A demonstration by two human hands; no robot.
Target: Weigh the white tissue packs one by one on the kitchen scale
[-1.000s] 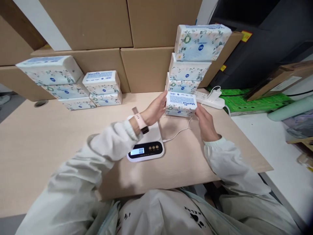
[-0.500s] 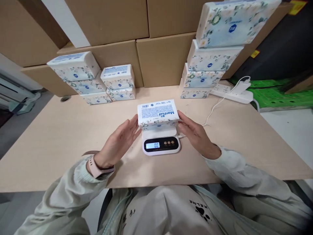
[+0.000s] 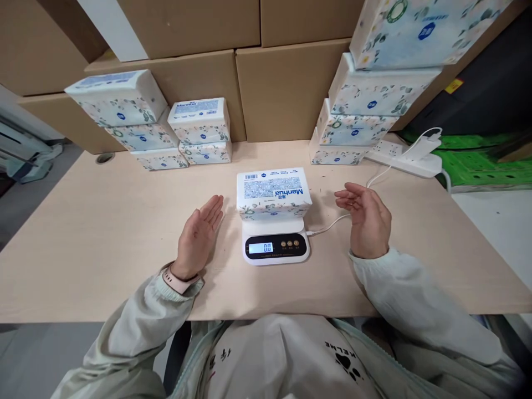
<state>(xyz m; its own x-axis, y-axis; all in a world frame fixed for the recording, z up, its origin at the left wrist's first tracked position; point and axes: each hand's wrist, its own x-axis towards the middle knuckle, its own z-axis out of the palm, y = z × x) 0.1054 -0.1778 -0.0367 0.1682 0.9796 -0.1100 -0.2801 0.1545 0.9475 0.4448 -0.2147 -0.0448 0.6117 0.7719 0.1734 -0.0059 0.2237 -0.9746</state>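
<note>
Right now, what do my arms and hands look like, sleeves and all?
Your left hand and right hand are both bare, without gloves. Loose, pale grey-green sleeves end in gathered cuffs, and a pale pink wristband shows on the left.

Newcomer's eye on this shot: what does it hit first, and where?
Probably the Manhua pack on the white scale mid-table, whose lit display reads 0.0. The open left hand and right hand flank it, touching neither pack nor scale. Next, the four-high stack of similar packs at the back right.
</note>
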